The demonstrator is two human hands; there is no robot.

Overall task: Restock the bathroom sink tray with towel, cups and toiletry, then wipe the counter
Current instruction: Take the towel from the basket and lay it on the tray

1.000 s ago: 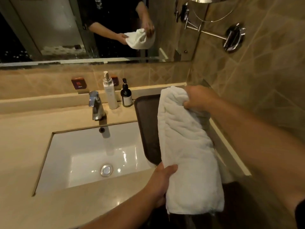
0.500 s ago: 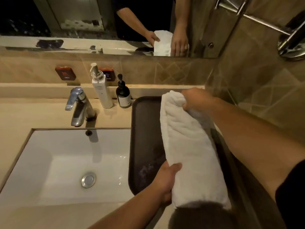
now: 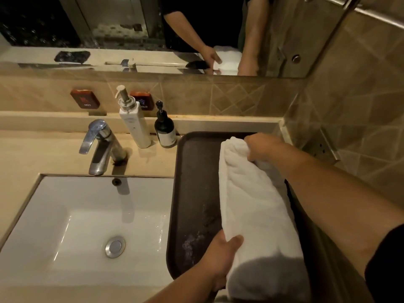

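Nearest: left hand (image 3: 220, 256) clamped on the near end of a rolled white towel (image 3: 255, 206), thumb over the top. Towel lying lengthwise along the right side of a dark tray (image 3: 194, 193), apparently resting on it, though contact underneath not visible. Left half of the tray bare, with a faint wet smear near the front. Farther along: right hand (image 3: 262, 149) closed on the towel's far end, close to the tray's back rim.

Left of the tray: white sink (image 3: 83, 226), then a chrome tap (image 3: 98, 145). Behind, on the bench (image 3: 43, 154) by the back ledge: a tall white pump bottle (image 3: 135, 127) and a small dark pump bottle (image 3: 165, 132), just beside each other and near the tray's back left corner.

Progress, as a judgement: early. Towel nearly placed but not yet released. No cups in view, no toiletry on the tray, wiping of the bench yet to come.
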